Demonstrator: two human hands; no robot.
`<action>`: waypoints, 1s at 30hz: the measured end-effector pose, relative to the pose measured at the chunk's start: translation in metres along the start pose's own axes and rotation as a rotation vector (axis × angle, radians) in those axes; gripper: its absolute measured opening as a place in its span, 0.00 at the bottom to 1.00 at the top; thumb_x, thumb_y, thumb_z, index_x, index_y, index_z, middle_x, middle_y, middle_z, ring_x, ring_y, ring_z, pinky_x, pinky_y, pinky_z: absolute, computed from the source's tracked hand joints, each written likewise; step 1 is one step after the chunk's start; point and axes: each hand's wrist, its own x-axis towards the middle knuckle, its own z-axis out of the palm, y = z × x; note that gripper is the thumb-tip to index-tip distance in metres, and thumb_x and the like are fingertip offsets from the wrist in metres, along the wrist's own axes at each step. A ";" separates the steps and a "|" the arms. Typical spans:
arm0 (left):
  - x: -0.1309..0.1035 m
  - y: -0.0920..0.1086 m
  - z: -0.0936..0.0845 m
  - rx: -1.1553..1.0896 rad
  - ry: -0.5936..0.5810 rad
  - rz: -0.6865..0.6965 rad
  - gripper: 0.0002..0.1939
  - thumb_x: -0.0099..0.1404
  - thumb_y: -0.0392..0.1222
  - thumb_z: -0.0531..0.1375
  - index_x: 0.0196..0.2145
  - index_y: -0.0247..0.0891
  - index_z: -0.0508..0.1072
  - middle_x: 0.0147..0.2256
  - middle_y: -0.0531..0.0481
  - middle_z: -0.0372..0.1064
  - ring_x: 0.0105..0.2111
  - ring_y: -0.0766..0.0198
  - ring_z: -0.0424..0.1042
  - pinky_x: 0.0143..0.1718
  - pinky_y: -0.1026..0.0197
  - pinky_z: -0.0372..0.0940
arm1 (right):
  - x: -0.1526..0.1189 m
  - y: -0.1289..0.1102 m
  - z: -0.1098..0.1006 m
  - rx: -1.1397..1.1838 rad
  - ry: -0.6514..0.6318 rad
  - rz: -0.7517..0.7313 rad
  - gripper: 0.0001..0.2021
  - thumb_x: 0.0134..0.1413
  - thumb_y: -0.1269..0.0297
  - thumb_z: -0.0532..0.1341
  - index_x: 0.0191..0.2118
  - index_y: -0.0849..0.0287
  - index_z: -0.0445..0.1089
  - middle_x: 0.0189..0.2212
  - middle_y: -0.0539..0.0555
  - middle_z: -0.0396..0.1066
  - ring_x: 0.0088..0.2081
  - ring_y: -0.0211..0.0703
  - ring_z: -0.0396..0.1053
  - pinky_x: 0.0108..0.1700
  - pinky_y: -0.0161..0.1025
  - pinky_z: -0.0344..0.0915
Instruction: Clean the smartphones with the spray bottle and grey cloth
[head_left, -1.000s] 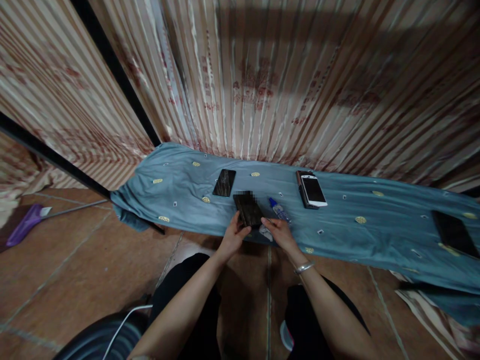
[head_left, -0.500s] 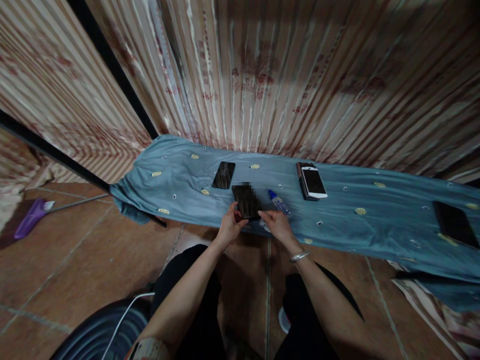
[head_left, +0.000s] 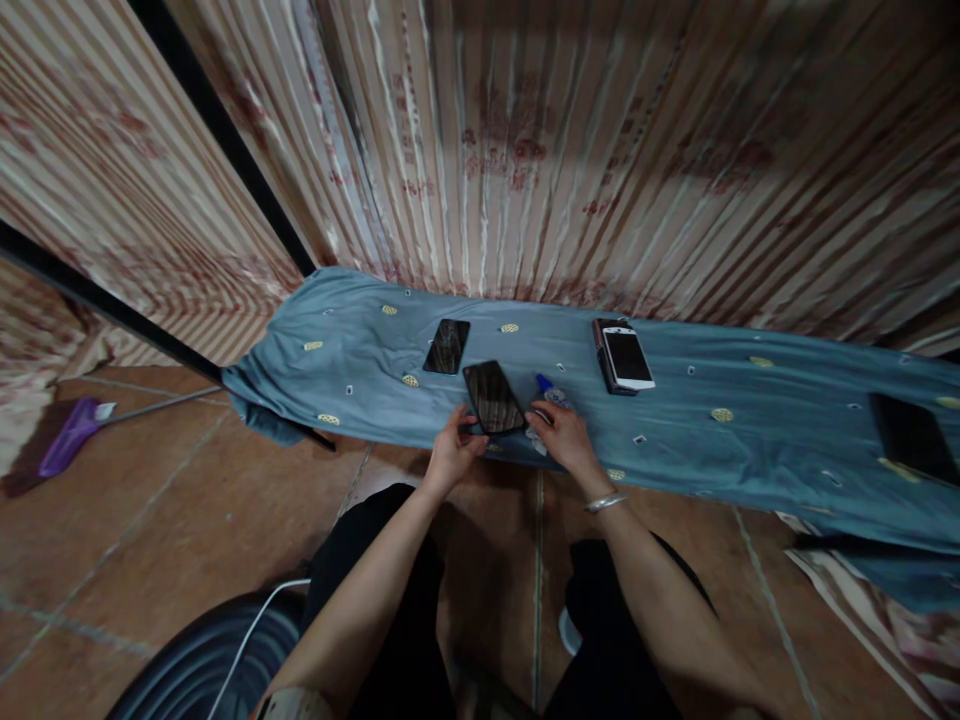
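Black trousers [head_left: 367,520]: nearest, two legs set apart, below the dark phone [head_left: 493,398].
Ridged round thing [head_left: 169,672]: on the floor [head_left: 225,520], well to the near left of the dark phone, a white cable [head_left: 251,627] crossing it.
Silver bracelet [head_left: 605,502]: on the right wrist, nearer than the dark phone and right of it.
Left hand [head_left: 454,455]: at the dark phone's near left corner; its grip is narrow, but I cannot tell whether it pinches the edge.
Right hand [head_left: 562,435]: just right of the dark phone's near end, thumb and forefinger close together; I cannot tell what that grip holds.
Dark phone: between the two hands, over the blue cloth of the desk [head_left: 690,440], its face streaked with reflections.
Blue-capped bottle [head_left: 544,382]: right of the dark phone, partly hidden by the right hand.
Second phone [head_left: 447,346]: beyond the dark phone, to its left.
White-framed phone [head_left: 628,358]: farther right of the dark phone, on a dark case [head_left: 606,368].
Striped curtain [head_left: 495,240]: farthest, behind the dark phone.
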 end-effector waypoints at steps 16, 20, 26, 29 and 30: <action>0.011 0.024 0.010 -0.317 0.026 -0.204 0.15 0.47 0.42 0.69 0.28 0.33 0.69 0.20 0.56 0.63 0.21 0.70 0.67 0.20 0.69 0.58 | 0.003 -0.010 0.021 0.575 -0.322 0.250 0.24 0.43 0.41 0.61 0.26 0.62 0.75 0.24 0.56 0.77 0.20 0.37 0.68 0.23 0.34 0.61; 0.008 0.022 0.008 -0.296 0.008 -0.178 0.17 0.43 0.45 0.70 0.26 0.34 0.69 0.18 0.58 0.61 0.20 0.71 0.66 0.21 0.69 0.58 | -0.002 -0.016 0.020 0.656 -0.340 0.274 0.24 0.39 0.41 0.65 0.24 0.61 0.74 0.24 0.56 0.77 0.19 0.36 0.67 0.23 0.33 0.60; -0.007 0.024 0.005 -0.246 -0.016 -0.118 0.20 0.39 0.47 0.71 0.28 0.33 0.72 0.25 0.54 0.69 0.22 0.73 0.64 0.24 0.68 0.60 | -0.018 -0.020 0.018 0.702 -0.313 0.251 0.25 0.35 0.40 0.67 0.26 0.62 0.73 0.23 0.54 0.76 0.23 0.38 0.70 0.27 0.34 0.63; -0.014 0.027 0.004 -0.217 -0.053 -0.085 0.21 0.40 0.48 0.71 0.29 0.33 0.74 0.27 0.52 0.71 0.24 0.72 0.65 0.26 0.68 0.60 | -0.025 -0.022 0.014 0.695 -0.296 0.238 0.24 0.36 0.41 0.67 0.27 0.62 0.73 0.21 0.53 0.75 0.21 0.36 0.67 0.24 0.32 0.60; -0.015 0.027 0.004 -0.203 -0.065 -0.072 0.20 0.40 0.48 0.71 0.29 0.34 0.74 0.27 0.52 0.70 0.25 0.72 0.65 0.26 0.69 0.60 | -0.027 -0.022 0.012 0.689 -0.291 0.235 0.24 0.36 0.41 0.67 0.26 0.61 0.73 0.20 0.52 0.74 0.20 0.35 0.66 0.23 0.32 0.59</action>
